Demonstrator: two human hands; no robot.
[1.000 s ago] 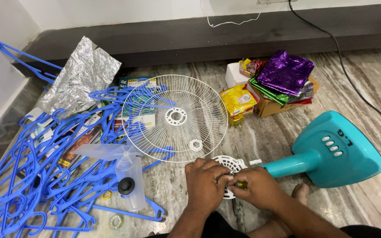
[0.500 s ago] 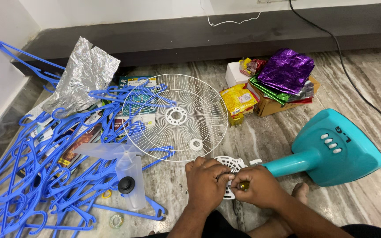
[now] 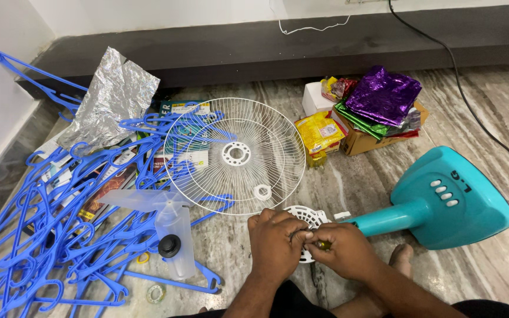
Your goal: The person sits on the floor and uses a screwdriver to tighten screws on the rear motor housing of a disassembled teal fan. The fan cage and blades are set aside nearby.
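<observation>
Because both hands, the left hand (image 3: 276,238) and right hand (image 3: 341,250), are pinched together on a small yellow-green part (image 3: 323,244) at the white motor housing (image 3: 307,219) near centre, judge it light, rigid and slippery; grip by fingertips.

I see a grey marble floor (image 3: 378,176) carrying everything. Left side: heap of blue hangers (image 3: 60,235) over some books, crumpled foil (image 3: 113,97) at the heap's far edge. Centre: white fan grille (image 3: 235,155) lying flat, clear fan blade (image 3: 166,218) just beside it. Right: teal fan base (image 3: 449,197) on its side. Behind: cardboard box (image 3: 360,141) with shiny wrappers, yellow packet (image 3: 319,132) beside it.
</observation>
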